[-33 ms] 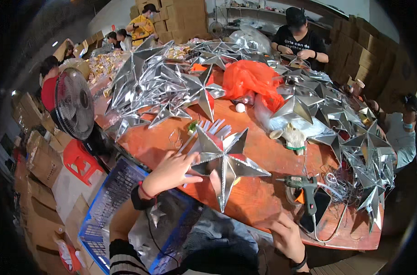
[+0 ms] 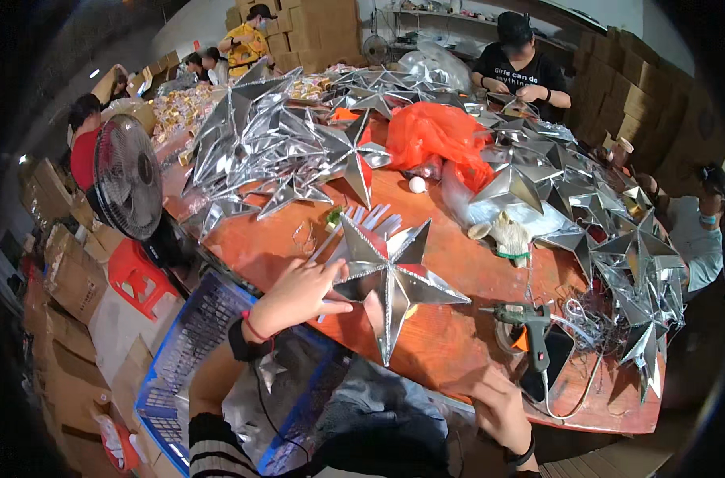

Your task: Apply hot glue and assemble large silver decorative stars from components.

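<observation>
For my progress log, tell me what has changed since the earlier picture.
Nothing has visibly moved, been grasped or let go near the hands. The left hand stays at the shiny silver five-pointed star, the right hand at the reddish wooden table's near edge.

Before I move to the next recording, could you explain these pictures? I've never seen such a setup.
There's no machine: these are a person's bare hands, seen by a fisheye camera worn on the head, looking down. The left hand holds one point of a silver five-pointed star. The right hand is near the front edge of the reddish table, with nothing clearly held. On the table are more silver stars, a red plastic bag, a glove and a glue gun.
</observation>
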### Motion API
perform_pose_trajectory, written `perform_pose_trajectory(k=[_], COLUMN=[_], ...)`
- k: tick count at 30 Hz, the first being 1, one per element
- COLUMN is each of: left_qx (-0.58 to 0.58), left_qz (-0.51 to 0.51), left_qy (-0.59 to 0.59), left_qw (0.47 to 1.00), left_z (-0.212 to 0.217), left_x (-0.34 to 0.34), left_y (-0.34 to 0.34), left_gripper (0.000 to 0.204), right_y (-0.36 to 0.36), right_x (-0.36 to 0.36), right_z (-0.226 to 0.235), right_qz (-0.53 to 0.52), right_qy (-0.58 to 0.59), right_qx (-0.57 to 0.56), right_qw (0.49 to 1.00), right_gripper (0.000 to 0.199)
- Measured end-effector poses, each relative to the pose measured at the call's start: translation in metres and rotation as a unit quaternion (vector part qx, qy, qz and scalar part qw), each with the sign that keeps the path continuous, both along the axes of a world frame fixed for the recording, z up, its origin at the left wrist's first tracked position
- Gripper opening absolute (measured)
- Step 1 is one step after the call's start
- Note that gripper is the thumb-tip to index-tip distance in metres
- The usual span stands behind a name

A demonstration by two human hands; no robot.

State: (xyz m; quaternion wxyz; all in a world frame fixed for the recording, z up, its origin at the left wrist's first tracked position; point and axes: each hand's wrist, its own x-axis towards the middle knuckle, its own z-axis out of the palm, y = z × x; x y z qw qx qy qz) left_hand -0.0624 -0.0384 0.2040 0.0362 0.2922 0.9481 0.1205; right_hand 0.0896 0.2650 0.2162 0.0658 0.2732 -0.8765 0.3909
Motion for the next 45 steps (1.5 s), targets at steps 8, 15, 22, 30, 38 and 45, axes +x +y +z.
perform_pose_trajectory(k=[8,15,22,30,38,45], left_qx=[0.116,0.196,0.249,0.225,0.201,0.286], left_qz=[-0.024,0.091,0.068,-0.085,-0.379,-0.360], left_qy=[-0.073,0.051,0.116,0.111,-0.008,0.095], left_qw=[0.990,0.975,0.959,0.964,0.903,0.883], left_z=[-0.012,0.029,0.039,0.023,0.023,0.053], left_x=[-0.018,0.028,0.071,0.095,0.133,0.147], left_y=[-0.010,-0.042,0.009,0.068,0.155,0.137], left_gripper=[0.038,0.044,0.059,0.058,0.061,0.070], right_y=[-0.006,-0.026,-0.051,-0.039,-0.027,0.023], right_x=[0.001,0.012,-0.010,0.056,0.178,0.312], right_z=[0.024,0.022,0.017,-0.001,0.000,-0.008], right_qz=[0.074,-0.068,-0.230,-0.427,-0.616,-0.830], right_qy=[0.076,0.035,0.256,0.291,0.148,0.243], right_qx=[0.001,0.008,0.177,0.239,0.228,0.251], right_qw=[0.994,0.997,0.922,0.822,0.739,0.436], right_gripper=[0.039,0.024,0.072,0.061,0.066,0.041])
